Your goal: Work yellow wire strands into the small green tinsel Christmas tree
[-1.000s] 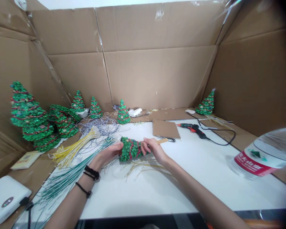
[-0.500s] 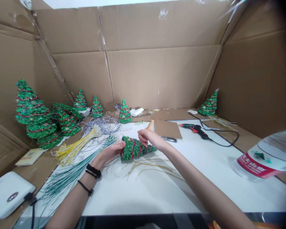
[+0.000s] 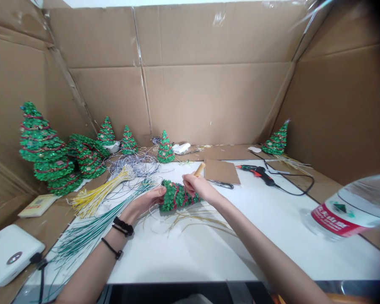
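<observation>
"Tree [image 3: 173, 198], green and red, lies sideways over the white tabletop [image 3: 190, 253]. How's the grip on it?"

"The left hand [image 3: 150, 199] clasps the broad end, thumb uppermost. The right hand [image 3: 197, 185] is clenched round a tan handle [image 3: 199, 169], at the tree's narrower part."

"And beyond?"

"Cardboard square [image 3: 221, 171], with a glue gun [image 3: 259, 173] just to its right."

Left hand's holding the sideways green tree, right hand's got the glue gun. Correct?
Not quite: the head view shows the right hand gripping a tan-handled tool; the glue gun lies on the white tabletop. The left hand does hold the sideways green tree.
</observation>
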{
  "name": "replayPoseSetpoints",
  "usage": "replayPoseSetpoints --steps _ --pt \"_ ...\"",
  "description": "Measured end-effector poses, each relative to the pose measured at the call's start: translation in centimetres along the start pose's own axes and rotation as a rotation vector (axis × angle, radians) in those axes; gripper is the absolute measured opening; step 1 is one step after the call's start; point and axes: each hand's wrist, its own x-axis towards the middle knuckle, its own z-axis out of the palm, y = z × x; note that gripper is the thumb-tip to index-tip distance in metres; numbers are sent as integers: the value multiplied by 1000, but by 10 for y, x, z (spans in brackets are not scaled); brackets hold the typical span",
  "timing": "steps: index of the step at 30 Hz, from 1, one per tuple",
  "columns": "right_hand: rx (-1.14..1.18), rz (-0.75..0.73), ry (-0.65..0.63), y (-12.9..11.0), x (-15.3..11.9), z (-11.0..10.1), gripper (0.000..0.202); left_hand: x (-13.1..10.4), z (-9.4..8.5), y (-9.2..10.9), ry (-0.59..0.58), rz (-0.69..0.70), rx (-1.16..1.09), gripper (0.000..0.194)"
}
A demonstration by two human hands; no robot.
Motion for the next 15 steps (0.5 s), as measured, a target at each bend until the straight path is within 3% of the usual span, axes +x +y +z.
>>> replayPoseSetpoints --steps 15 --pt "-49 -68 72 10 -11 4 45 2 -2 -2 -20 2 -24 34"
